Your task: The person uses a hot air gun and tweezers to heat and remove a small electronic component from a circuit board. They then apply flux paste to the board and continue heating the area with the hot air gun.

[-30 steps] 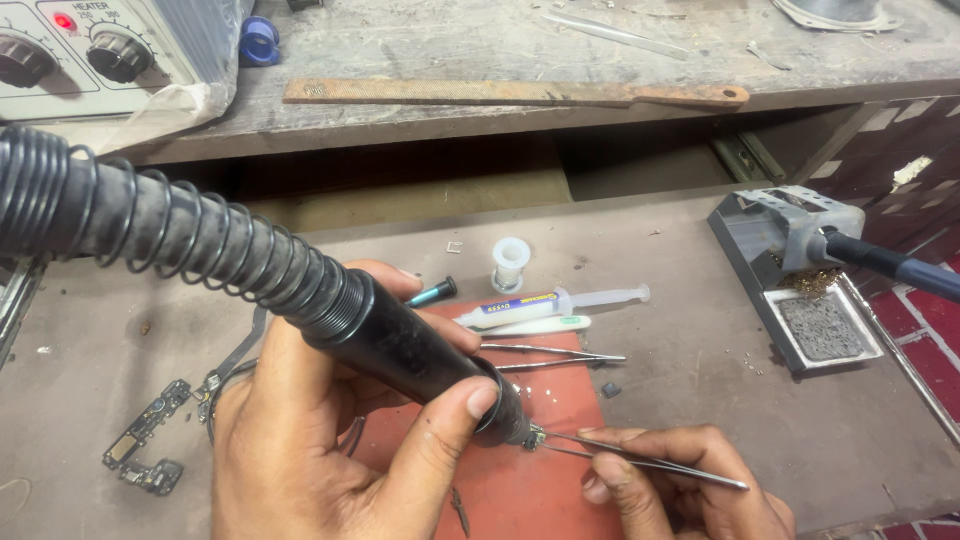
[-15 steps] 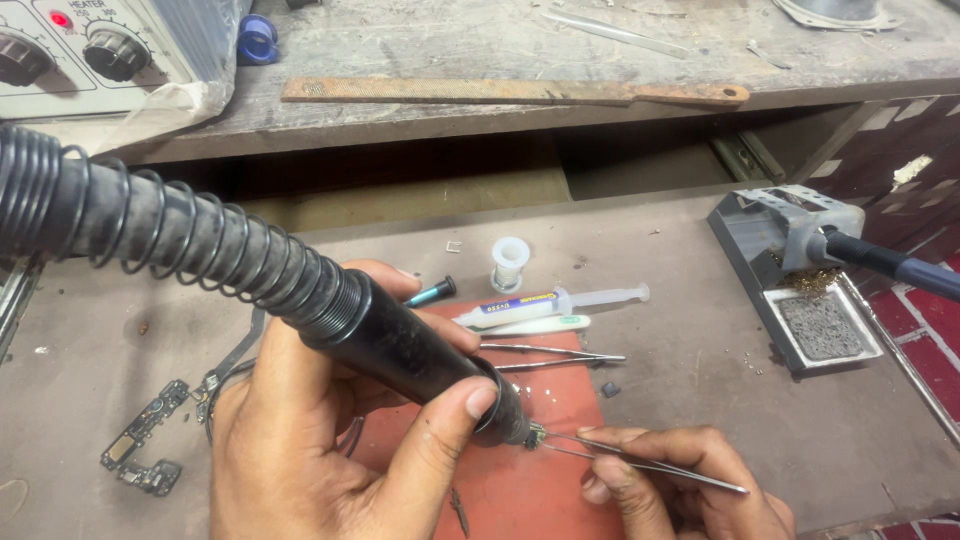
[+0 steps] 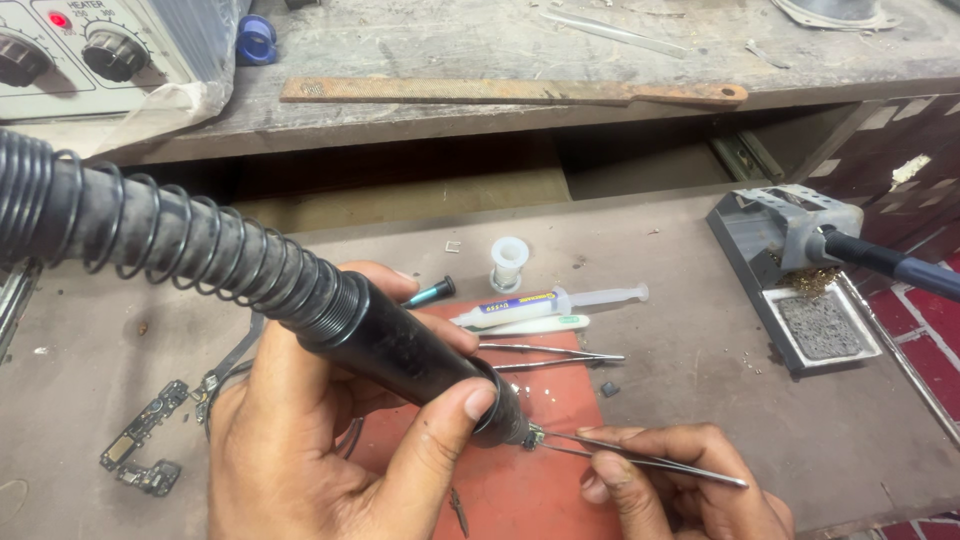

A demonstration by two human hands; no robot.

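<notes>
I have one view only, from the head, looking steeply down and forward over the bench (image 3: 700,330). It sits close: my left hand (image 3: 330,450) and right hand (image 3: 680,490) fill the near edge, the shelf (image 3: 480,40) runs across the far side.

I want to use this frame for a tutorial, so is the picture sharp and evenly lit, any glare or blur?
Head view: soft, even light with faint shadows; the left hand, hot-air handle and right hand with tweezers look sharp; slight glints on the spare tweezers; the coiled hose looms large at the left edge, enlarged by closeness.
</notes>
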